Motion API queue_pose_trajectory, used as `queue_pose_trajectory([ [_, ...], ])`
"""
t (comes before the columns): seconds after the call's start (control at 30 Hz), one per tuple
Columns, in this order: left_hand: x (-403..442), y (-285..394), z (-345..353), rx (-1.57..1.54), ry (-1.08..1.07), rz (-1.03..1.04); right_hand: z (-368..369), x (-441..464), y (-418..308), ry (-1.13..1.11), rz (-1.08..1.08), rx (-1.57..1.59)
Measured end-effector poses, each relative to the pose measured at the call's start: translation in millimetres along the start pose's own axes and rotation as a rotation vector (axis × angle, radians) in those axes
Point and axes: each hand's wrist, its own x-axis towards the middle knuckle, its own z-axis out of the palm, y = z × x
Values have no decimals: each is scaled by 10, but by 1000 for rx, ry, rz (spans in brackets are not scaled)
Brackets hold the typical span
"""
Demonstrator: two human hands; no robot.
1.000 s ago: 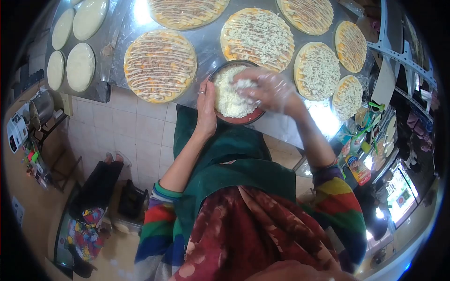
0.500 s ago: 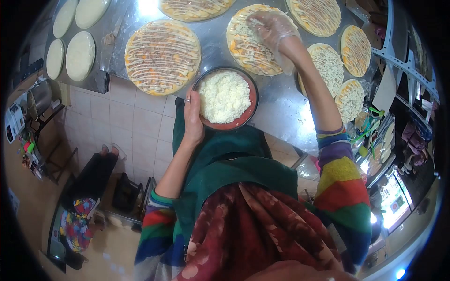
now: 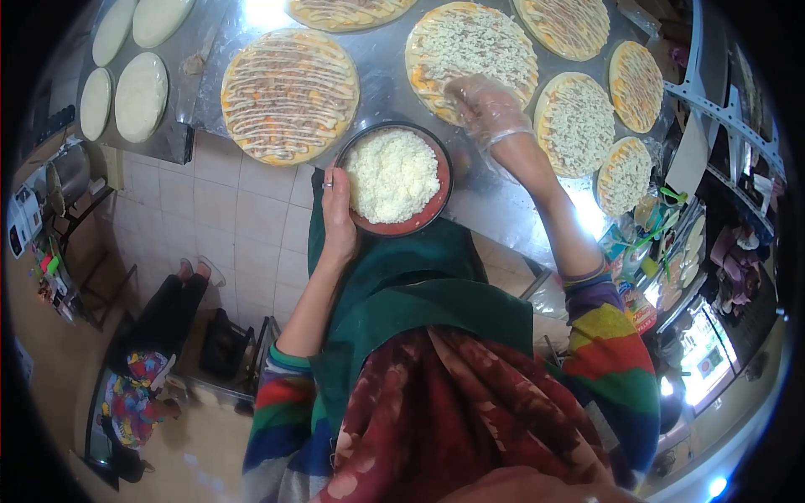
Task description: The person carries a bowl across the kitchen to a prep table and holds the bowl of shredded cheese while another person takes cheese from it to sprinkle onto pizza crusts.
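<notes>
Commercial-looking pizza kitchen, metal worktable (image 3: 480, 197), topped pizzas (image 3: 471, 52), dough rounds (image 3: 141, 97), tiled floor (image 3: 216, 205)

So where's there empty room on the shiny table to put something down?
The roomiest bare patch on the table looks to be right of the bowl, below the right hand. A narrower strip lies between the striped pizza and the sprinkled pizza nearest that hand. The right end is crowded: four pizzas sit close together.

Person wears dark green apron (image 3: 419, 314), dark red draped cloth (image 3: 453, 402) with paler blotches at chest. Sleeves (image 3: 608, 345) multicolour-striped: purple, yellow, red, green, blue. Left hand (image 3: 337, 214): ring (image 3: 328, 185). Right hand (image 3: 490, 109): clear, crinkled plastic glove (image 3: 508, 124).
</notes>
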Motion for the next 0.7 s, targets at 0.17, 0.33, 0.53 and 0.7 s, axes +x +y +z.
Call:
queue_pose_trajectory([
  [0.17, -12, -2, 22, -7, -6, 4, 151, 25, -3, 65, -39, 32],
  [0.33, -46, 15, 44, -3, -13, -12, 234, 225, 255, 129, -33, -58],
  [0.53, -58, -8, 62, -35, -5, -7, -25, 29, 260, 96, 120, -83],
  [0.7, -29, -47, 125, -82, 10, -19, 84, -127, 218, 157, 114, -90],
])
